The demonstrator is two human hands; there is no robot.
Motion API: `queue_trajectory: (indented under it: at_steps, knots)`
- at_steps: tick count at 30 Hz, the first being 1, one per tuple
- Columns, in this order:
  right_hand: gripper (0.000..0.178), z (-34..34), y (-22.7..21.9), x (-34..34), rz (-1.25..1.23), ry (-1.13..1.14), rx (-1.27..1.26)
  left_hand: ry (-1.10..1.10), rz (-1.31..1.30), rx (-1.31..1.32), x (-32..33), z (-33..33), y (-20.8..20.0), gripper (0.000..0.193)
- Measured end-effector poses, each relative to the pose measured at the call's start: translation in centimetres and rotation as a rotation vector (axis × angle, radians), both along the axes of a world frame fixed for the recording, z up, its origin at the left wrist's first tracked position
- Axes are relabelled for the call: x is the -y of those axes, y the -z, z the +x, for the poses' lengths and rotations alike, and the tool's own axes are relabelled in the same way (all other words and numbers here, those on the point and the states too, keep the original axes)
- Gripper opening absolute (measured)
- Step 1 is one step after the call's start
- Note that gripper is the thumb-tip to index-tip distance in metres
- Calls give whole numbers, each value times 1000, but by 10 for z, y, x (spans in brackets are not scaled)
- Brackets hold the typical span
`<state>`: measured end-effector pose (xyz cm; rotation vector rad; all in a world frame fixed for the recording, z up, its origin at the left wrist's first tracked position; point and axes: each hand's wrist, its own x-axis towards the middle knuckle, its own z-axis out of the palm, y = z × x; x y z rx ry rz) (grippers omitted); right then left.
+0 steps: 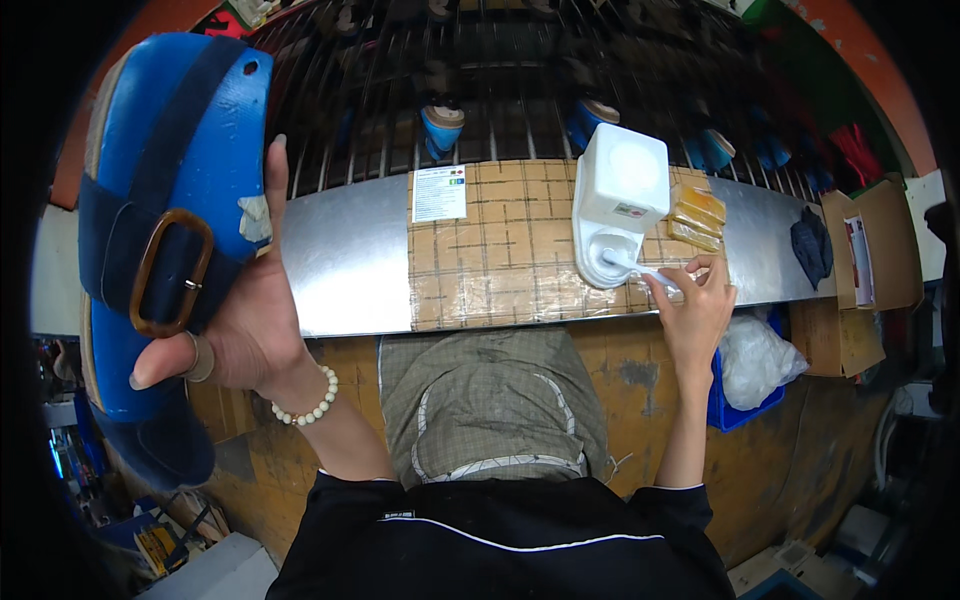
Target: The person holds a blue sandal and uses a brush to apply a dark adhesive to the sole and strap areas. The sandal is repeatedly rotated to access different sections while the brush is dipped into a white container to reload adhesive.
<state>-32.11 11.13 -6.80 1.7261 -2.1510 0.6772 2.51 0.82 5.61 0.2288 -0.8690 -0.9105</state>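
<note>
Head view, and from where I stand the left hand (250, 320) comes first, raised off to the side with a blue shoe last (225, 150) in its grip: the thumb, with a band round it, lies over the near side below the buckle (207, 252), and a fingertip shows past the right edge. That hand is half open, spread to the width of what it cradles. The last's long axis runs roughly up and down the view, slightly tilted, with a dark strap (180, 130) wrapped across it. The wrist, circled by a bead bracelet (305, 400), rises from a forearm angled outward to the left. Next comes the metal bench (350, 260), then the taped cardboard sheet (500, 260), on which a white dispenser (625, 185) stands well apart from the last, to its right. The right hand is much the nearer to it. A white stick (655, 274) slants from the dispenser's front cup, rightward and a little toward the person; its tip is hard to make out. At its outer end the right hand (700, 310) pinches it between thumb and forefinger, other fingers loosely bent, forearm almost upright, just below some yellow blocks (697, 217).
</note>
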Motion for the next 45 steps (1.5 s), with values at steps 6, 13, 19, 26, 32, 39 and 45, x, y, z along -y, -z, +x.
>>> queue_trajectory:
  at_steps: [6, 13, 19, 26, 32, 39, 45]
  knots:
    - [18, 11, 10, -12, -102, 28, 342, -297, 47, 252, -7, 10, 13, 99]
    - [18, 41, -74, 3, -312, -307, 856, -84, 217, 161, -29, -28, 22, 95]
    - [36, 92, -145, 20, -459, -588, 465, 114, 209, 17, -23, -51, 20, 93]
    - [44, 104, -159, 36, -553, -565, 324, 183, -49, 97, -25, -42, 41, 100]
    - [35, 100, -174, 35, -555, -547, 179, 158, 46, 66, -41, -55, 31, 105]
    - [33, 84, -181, 38, -634, -562, 65, 146, 40, 127, -46, -66, 14, 104]
    - [41, 67, -181, 45, -589, -729, 75, 279, 9, 197, -55, -58, 10, 102]
